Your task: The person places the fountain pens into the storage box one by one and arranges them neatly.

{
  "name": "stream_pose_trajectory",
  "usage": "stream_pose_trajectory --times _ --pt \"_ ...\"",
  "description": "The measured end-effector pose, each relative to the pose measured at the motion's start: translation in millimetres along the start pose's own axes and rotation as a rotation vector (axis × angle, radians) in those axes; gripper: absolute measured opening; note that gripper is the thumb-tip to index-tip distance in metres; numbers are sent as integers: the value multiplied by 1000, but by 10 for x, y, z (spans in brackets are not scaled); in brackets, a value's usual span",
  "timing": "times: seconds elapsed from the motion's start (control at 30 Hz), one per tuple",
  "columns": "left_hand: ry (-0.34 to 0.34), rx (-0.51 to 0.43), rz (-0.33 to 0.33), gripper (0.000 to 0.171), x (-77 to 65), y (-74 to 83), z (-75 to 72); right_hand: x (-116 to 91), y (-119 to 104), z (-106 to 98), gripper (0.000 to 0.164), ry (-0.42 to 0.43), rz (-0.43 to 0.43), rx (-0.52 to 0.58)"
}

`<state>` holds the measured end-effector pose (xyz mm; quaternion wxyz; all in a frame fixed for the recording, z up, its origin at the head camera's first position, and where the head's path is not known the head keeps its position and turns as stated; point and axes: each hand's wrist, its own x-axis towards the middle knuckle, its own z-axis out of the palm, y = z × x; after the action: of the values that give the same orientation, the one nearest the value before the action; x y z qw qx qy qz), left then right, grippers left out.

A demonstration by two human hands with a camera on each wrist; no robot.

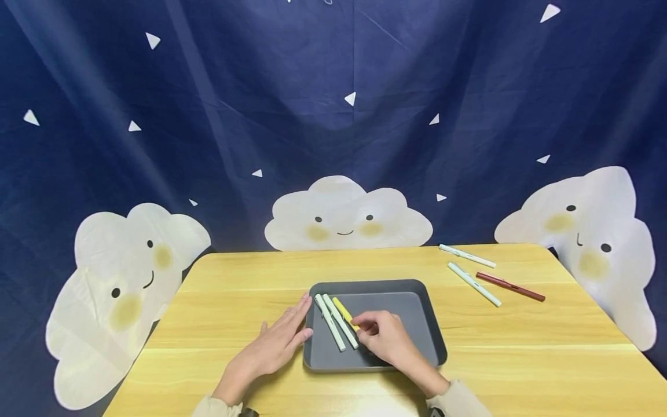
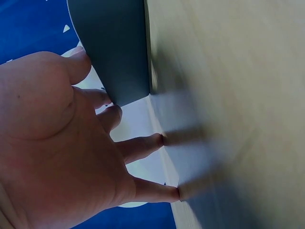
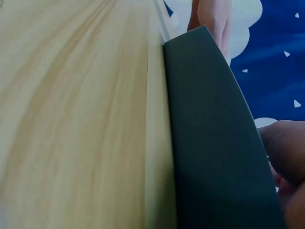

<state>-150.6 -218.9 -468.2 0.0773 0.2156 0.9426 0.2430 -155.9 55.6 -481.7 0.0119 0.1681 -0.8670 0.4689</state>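
The right hand (image 1: 384,338) is pinching the yellow pen (image 1: 342,311), fingers clamped on its near part, inside the tray (image 1: 398,313) just right of two pale pens (image 1: 330,322). I'd say the trick is keeping it parallel to them and letting go gently, so it isn't rolling. The left hand (image 1: 273,344), fingers mostly apart, is touching the tray's left side, and should be steadying it. The pen is showing bright yellow and slim, its near end hiding behind the fingers.
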Motion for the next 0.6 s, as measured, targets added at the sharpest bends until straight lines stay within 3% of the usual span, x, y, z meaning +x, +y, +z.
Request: stream_pose_trajectory --times 0.07,0.17,0.4,0.6 --pt "2 -1 0 65 2 -8 0 6 -17 0 22 16 -30 -107" --pt "4 -1 3 65 3 -19 1 5 -38 -3 23 34 -49 -180" --pt "-1 -4 3 66 -2 -9 14 -23 -23 -34 25 133 -50 -245" --pt "5 1 -8 66 4 -16 5 -8 -70 -38 24 95 1 -303"
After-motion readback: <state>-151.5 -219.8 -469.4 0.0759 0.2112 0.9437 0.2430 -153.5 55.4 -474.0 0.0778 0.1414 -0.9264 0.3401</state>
